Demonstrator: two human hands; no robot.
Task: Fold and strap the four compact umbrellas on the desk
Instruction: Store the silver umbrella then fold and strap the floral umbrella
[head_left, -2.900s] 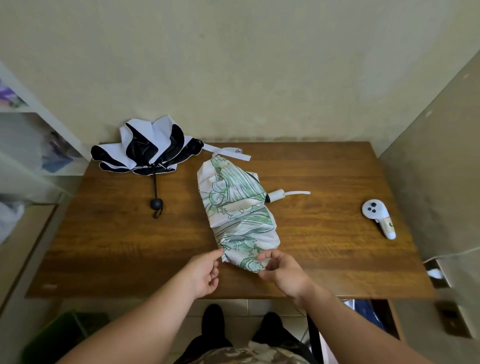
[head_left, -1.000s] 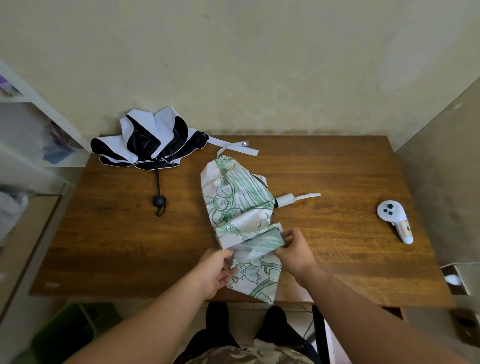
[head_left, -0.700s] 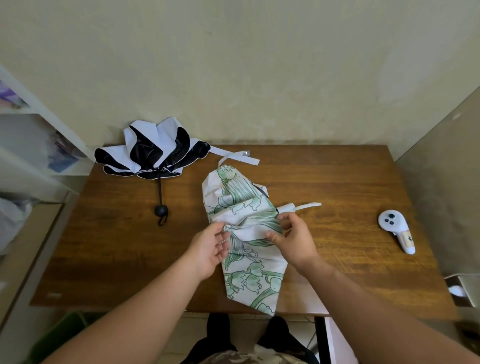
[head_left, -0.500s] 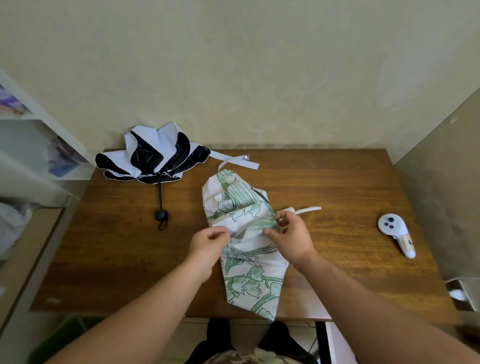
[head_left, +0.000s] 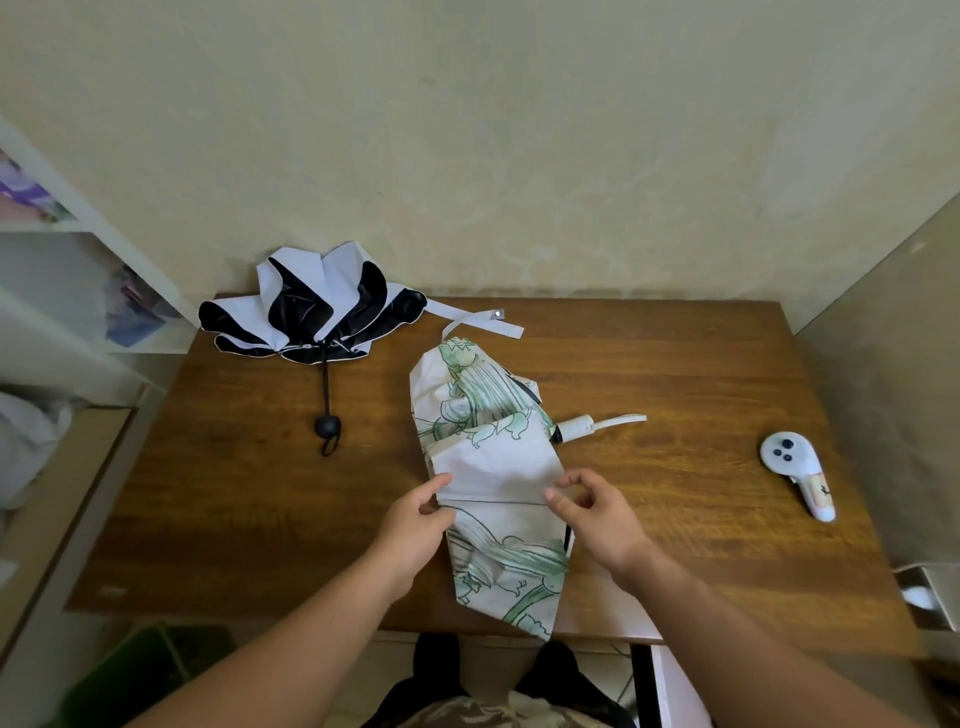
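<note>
Both hands sliding back toward near end of green umbrella (head_left: 493, 467); left hand (head_left: 415, 525) and right hand (head_left: 597, 514) pinching fresh canopy panel, flattening next pleat. Strapping still ahead.

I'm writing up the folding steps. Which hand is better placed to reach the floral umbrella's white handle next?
Probably the right hand. It holds the fabric on the floral umbrella's right edge, and the white handle sticks out on that side. The left hand would have to cross over.

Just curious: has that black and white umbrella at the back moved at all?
No. The black and white umbrella stays at the desk's far left corner, its handle pointing toward the person.
</note>
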